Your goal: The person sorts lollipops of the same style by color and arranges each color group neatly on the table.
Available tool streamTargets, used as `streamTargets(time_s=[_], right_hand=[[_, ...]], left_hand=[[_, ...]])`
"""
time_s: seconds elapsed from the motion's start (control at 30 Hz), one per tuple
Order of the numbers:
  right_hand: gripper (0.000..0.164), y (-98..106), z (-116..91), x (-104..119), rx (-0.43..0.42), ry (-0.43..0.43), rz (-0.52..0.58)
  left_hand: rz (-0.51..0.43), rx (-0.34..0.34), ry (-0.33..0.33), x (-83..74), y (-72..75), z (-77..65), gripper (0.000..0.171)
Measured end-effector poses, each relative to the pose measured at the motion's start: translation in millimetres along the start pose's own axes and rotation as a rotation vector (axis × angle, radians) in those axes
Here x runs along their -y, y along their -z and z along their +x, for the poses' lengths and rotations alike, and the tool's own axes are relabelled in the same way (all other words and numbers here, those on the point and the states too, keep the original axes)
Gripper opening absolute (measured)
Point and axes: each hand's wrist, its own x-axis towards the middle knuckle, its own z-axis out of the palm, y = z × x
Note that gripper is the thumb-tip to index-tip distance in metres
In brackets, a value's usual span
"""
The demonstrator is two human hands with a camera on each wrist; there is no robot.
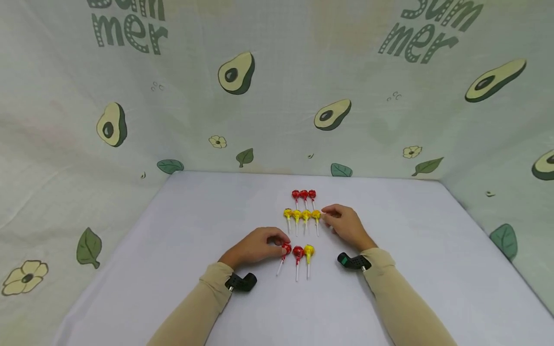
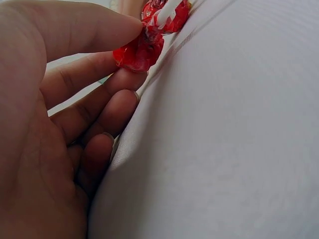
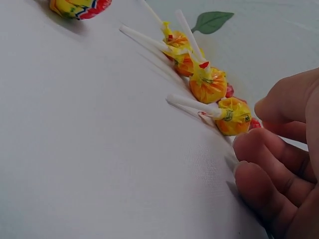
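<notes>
Red, the lollipop (image 1: 287, 249) pinched by the left hand (image 1: 257, 246) slants stick-end nearward and left, short of the yellow row (image 1: 306, 215), whose right end the empty right hand (image 1: 347, 225) sits beside.

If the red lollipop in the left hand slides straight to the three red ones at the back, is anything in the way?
Yes: four yellow lollipops lie in a row between the held red lollipop and the three red lollipops at the back.
</notes>
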Motion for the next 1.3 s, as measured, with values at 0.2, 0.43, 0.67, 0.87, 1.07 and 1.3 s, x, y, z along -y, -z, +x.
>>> streamTargets(time_s=[0.2,0.43,0.67,0.87,1.07,1.3], right_hand=[[0.024,-4,-7,6,-0.017,0.01,0.04],[0.025,-7,-18,8,0.004,0.044,0.08],[0.025,-8,-35,9,0.037,0.059,0.064],[0.016,-12,-59,13,0.079,0.06,0.024],[0.016,-17,-77,18,0.144,0.077,0.009],[0.018,-22,-86,18,0.163,0.146,-0.029]], left_hand=[[-0.042,-0.013,0.014,0.6,2.1,-3.4,0.018],[-0.066,-0.035,0.025,2.0,3.4,-2.5,0.016],[-0.089,-0.06,0.038,2.4,3.0,-3.6,0.015],[-0.144,-0.067,0.046,2.1,1.3,0.3,0.015],[-0.159,-0.085,0.032,4.2,3.1,-0.3,0.016],[-0.168,-0.123,0.014,6.9,2.3,0.7,0.022]])
